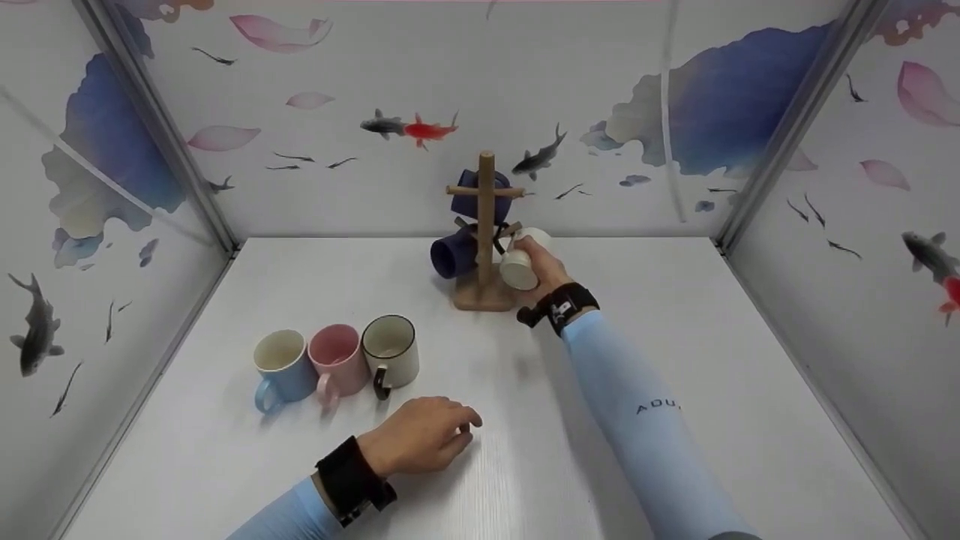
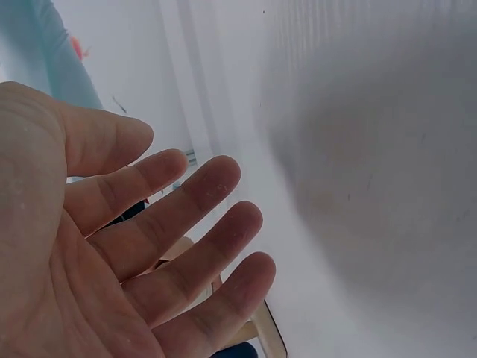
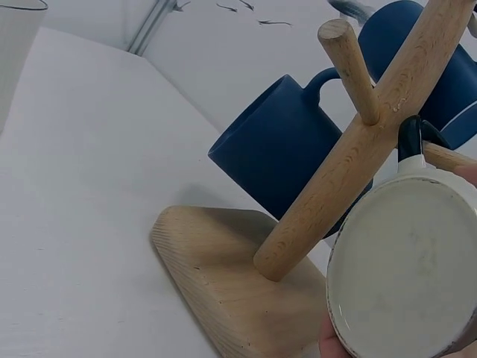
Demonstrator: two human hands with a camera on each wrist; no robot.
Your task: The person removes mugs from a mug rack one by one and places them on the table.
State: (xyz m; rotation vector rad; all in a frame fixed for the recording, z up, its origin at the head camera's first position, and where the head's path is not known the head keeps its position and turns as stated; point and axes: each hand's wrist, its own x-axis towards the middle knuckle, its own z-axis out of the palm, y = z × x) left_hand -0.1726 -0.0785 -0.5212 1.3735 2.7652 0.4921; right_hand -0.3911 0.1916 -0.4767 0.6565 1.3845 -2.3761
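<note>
My right hand point(image 1: 547, 268) grips a white mug point(image 1: 519, 271) with a dark handle, at the right side of a wooden mug rack point(image 1: 486, 225). In the right wrist view the mug's round base point(image 3: 406, 261) faces the camera, and its dark handle point(image 3: 410, 138) overlaps a peg of the rack. Dark blue mugs hang on the rack, one low on the left point(image 1: 453, 253) and one higher up point(image 1: 466, 196). My left hand point(image 1: 420, 435) is held low over the front of the table with relaxed, slightly bent fingers point(image 2: 216, 186) and nothing in them.
Left of the rack, three mugs stand upright in a row: a light blue one point(image 1: 289, 371), a pink one point(image 1: 341, 360) and a white one with a dark rim and handle point(image 1: 397, 352). Patterned panels point(image 1: 337, 187) wall in the white table point(image 1: 600, 480) at back and sides.
</note>
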